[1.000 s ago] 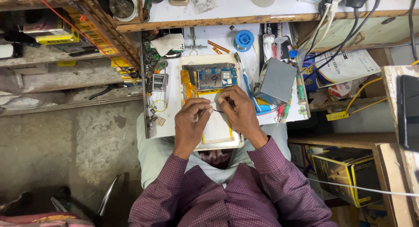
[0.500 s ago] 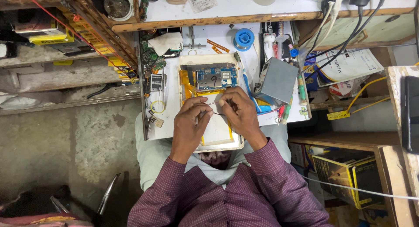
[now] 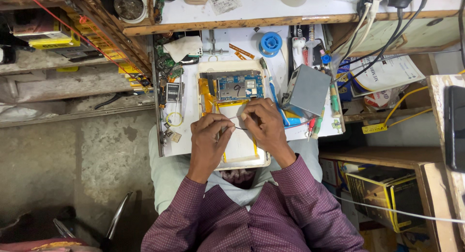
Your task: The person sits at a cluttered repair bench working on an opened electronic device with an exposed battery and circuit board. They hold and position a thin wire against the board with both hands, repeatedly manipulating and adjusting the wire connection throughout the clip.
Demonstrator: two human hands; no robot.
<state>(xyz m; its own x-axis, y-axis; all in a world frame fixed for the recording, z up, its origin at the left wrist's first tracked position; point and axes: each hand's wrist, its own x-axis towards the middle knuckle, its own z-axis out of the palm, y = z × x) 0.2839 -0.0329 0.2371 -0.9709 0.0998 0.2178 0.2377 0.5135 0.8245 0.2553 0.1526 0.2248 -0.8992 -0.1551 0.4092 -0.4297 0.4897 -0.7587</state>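
Between the pinched fingertips of the left hand (image 3: 209, 135) and right hand (image 3: 261, 123) a thin wire (image 3: 233, 118) stretches over the tablet (image 3: 237, 145) (back already off, circuit board (image 3: 240, 87) bared just beyond), nothing refitted yet.

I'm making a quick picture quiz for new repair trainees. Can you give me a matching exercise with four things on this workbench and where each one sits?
Things:
1. blue round solder spool
2. grey metal box
3. blue circuit board
4. white crumpled cloth

Places:
A. inside the opened tablet, above both hands
B. right of the tablet
C. upper left of the tablet
D. above the tablet, near the shelf edge

Pairs: 1-D, 2-B, 3-A, 4-C
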